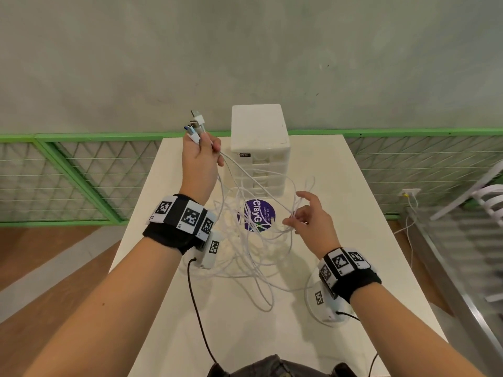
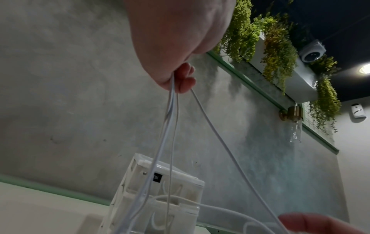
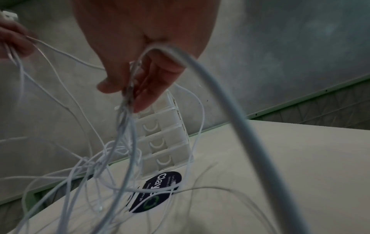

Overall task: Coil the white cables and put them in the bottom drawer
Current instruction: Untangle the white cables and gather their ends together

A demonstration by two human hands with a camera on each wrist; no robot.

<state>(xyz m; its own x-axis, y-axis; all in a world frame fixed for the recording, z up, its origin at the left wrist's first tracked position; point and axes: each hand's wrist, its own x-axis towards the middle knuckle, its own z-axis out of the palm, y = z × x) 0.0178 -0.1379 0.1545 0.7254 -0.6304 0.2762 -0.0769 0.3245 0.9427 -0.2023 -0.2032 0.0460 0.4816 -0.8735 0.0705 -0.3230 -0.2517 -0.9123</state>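
Observation:
Several white cables hang in a loose tangle over the white table. My left hand is raised left of the drawer unit and grips their plug ends, which stick up out of the fist. The strands drop from that fist. My right hand is lower, in front of the unit, and pinches a bunch of strands between thumb and fingers. The white drawer unit stands at the table's far end with all its drawers shut, the bottom drawer included.
A round purple sticker lies on the table in front of the drawers. Green mesh railing runs behind the table against a grey wall. A white chair stands to the right. Black leads trail from my wrist cameras.

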